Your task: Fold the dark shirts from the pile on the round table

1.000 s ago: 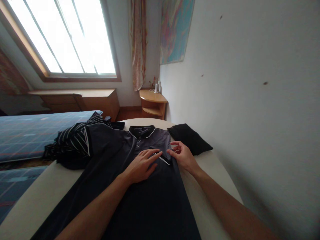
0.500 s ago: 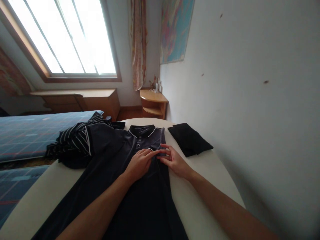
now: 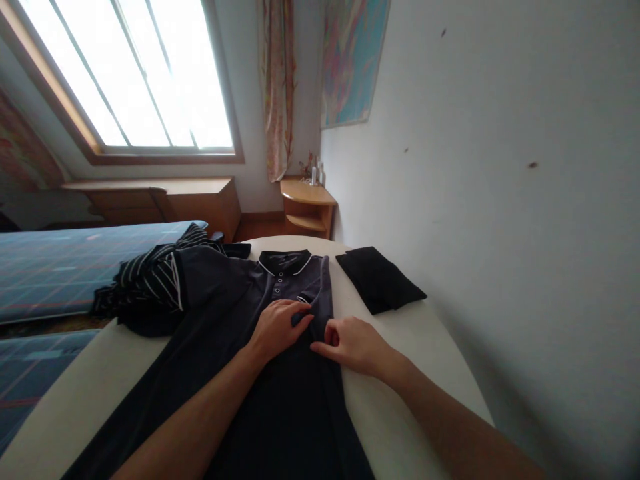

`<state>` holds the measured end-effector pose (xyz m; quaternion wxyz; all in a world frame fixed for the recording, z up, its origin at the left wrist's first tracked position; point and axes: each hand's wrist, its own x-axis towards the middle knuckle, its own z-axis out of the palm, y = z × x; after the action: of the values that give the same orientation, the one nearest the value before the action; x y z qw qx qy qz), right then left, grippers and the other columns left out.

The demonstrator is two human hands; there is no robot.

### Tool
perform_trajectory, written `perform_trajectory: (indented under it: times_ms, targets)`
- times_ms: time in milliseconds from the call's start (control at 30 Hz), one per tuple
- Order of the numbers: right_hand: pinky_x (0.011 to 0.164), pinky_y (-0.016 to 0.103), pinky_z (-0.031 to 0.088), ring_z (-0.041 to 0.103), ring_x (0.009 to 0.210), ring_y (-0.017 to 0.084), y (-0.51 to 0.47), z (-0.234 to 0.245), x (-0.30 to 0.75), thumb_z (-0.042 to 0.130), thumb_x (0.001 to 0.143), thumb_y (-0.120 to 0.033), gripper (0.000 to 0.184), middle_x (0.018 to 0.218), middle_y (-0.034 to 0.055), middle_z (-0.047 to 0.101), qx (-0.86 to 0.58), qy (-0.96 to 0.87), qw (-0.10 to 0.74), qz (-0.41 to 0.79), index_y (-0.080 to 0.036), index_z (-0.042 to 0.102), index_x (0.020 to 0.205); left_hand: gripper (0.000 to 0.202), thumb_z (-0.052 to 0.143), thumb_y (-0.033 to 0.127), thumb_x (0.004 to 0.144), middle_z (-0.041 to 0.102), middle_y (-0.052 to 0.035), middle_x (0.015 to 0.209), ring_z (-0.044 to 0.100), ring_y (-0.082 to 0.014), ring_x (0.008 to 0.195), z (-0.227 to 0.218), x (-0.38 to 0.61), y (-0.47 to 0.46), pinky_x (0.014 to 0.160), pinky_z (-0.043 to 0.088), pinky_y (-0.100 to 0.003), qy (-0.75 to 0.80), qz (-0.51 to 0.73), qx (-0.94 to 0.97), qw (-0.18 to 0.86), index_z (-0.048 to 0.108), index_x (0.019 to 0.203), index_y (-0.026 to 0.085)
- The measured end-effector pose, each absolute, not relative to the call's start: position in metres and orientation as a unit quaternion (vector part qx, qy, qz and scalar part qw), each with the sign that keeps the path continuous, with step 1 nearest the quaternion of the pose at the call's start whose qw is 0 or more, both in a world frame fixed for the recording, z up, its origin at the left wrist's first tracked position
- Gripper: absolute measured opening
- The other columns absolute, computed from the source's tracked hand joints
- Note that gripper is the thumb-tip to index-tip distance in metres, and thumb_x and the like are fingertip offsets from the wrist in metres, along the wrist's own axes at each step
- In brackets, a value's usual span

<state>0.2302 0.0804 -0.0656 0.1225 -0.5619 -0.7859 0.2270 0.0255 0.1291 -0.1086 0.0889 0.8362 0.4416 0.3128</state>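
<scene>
Your dark polo shirt (image 3: 215, 360) lies front up on the cream round table (image 3: 400, 400), with its white-edged collar (image 3: 285, 263) at the end away from you; take the shirt as the landmark. Your left hand (image 3: 277, 330) rests on its chest, below the button placket (image 3: 279, 283) and just beside the white-trimmed cuff (image 3: 303, 299) that peeks out on the front. The fingers are bent and the thumb sits close beneath them; whether they pinch any cloth, you cannot tell from here. Your right hand (image 3: 357, 343) is at the shirt's right edge, fingers curled and thumb reaching onto the fabric. A gap shows inside that curl, but whether the edge is caught by the thumb is hidden.

The step in hand looks to be turning the shirt's right side inward: that sleeve is tucked over the front, while the opposite sleeve (image 3: 207, 267) is spread out to the shirt's left, lying against the striped garment (image 3: 150, 280). A folded black garment (image 3: 380, 280) lies on the shirt's right, apart from it. Next calls for smoothing this folded edge straight toward the hem, with your left hand steadying the chest.
</scene>
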Motion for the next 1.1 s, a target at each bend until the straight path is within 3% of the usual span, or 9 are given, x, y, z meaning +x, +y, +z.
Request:
perform_trajectory:
  times_ms: [167,300,500,633,833,1100]
  targets:
    - [0.058,0.027,0.030,0.061,0.066,0.016,0.071,-0.065,0.219,0.064,0.085,-0.046,0.025,0.074,0.0017,0.071,-0.558,-0.801,0.085,0.197,-0.022,0.067,0.078,0.023,0.068,0.043,0.087,0.077,0.0026,0.097,0.071,-0.0207,0.092,-0.109,0.028,0.130,0.088,0.051,-0.035,0.486,0.307,0.813,0.088,0.072,0.104,0.028]
    - [0.059,0.026,0.031,0.062,0.067,0.015,0.069,-0.064,0.214,0.060,0.089,-0.040,0.018,0.077,0.0000,0.071,-0.534,-0.812,0.105,0.211,-0.023,0.065,0.088,0.017,0.069,0.032,0.085,0.077,0.0057,0.094,0.072,-0.0188,0.090,-0.109,0.030,0.131,0.086,0.051,-0.032,0.508,0.298,0.802,0.102,0.072,0.102,0.030]
    - [0.058,0.028,0.030,0.066,0.072,0.021,0.063,-0.059,0.213,0.064,0.083,-0.057,0.038,0.084,0.0061,0.072,-0.544,-0.825,0.040,0.151,-0.021,0.065,0.093,0.016,0.068,0.030,0.087,0.078,0.0065,0.093,0.072,-0.0180,0.090,-0.108,0.030,0.130,0.087,0.052,-0.032,0.508,0.305,0.799,0.105,0.073,0.102,0.030]
    - [0.056,0.029,0.027,0.066,0.069,0.021,0.060,-0.058,0.215,0.062,0.085,-0.053,0.033,0.080,0.0068,0.073,-0.528,-0.836,-0.011,0.146,-0.021,0.068,0.082,0.023,0.067,0.036,0.089,0.077,0.0023,0.103,0.071,-0.0204,0.095,-0.108,0.030,0.129,0.089,0.052,-0.035,0.480,0.299,0.821,0.083,0.073,0.111,0.031]
    - [0.057,0.027,0.030,0.064,0.069,0.018,0.062,-0.061,0.213,0.058,0.090,-0.044,0.025,0.077,0.0037,0.072,-0.523,-0.831,0.053,0.184,-0.022,0.069,0.083,0.022,0.063,0.023,0.092,0.077,0.0013,0.104,0.070,-0.0193,0.098,-0.113,0.030,0.132,0.092,0.051,-0.033,0.439,0.295,0.846,0.072,0.075,0.108,0.030]
    - [0.056,0.024,0.033,0.056,0.061,0.012,0.060,-0.058,0.202,0.055,0.095,-0.040,0.023,0.072,0.0001,0.066,-0.504,-0.778,0.198,0.317,-0.019,0.062,0.086,0.022,0.060,0.025,0.092,0.077,0.0030,0.106,0.071,-0.0182,0.096,-0.099,0.022,0.138,0.089,0.053,-0.029,0.508,0.347,0.785,0.077,0.075,0.106,0.032]
